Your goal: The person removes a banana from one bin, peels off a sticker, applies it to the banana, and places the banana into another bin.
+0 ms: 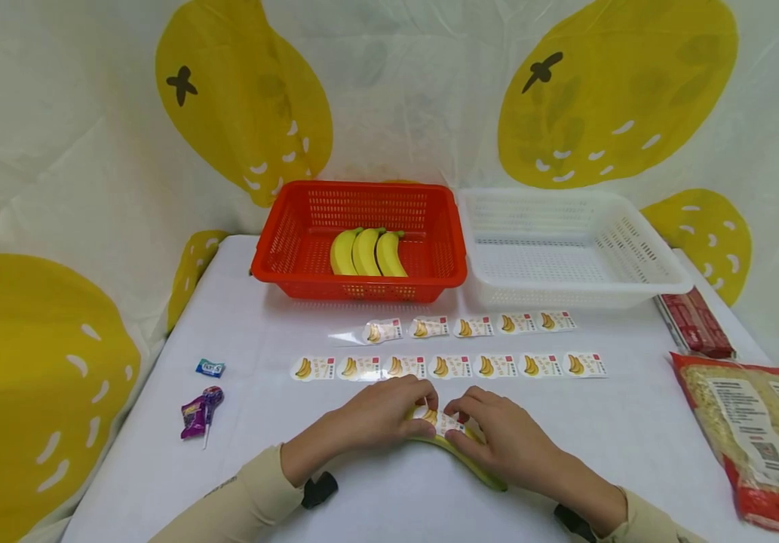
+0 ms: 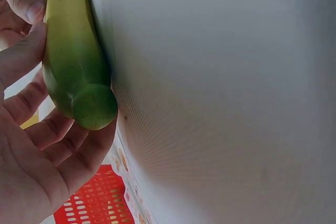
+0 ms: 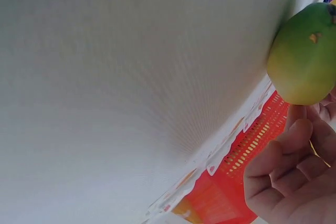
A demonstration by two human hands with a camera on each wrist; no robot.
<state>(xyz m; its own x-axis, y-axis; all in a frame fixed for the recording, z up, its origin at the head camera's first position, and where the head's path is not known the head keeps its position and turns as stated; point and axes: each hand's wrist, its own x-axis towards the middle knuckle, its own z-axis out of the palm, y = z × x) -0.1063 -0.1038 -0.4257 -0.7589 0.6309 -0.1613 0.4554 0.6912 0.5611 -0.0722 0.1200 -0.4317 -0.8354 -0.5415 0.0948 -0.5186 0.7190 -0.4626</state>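
A yellow banana with green ends lies aslant on the table near its front edge. A white label with a banana picture sits on its upper side. My left hand grips the left part of the banana, thumb in front and fingers behind. In the left wrist view, those fingers curl round beside the green tip. With thumb and bent fingers, my right hand holds the banana at the label's right end. The right wrist view shows the banana's other end above the curled fingers.
Two rows of similar labels lie beyond the hands. Behind them stand a red basket with three bananas and a white basket. Small sweets lie at left; a grain bag and a red packet at right.
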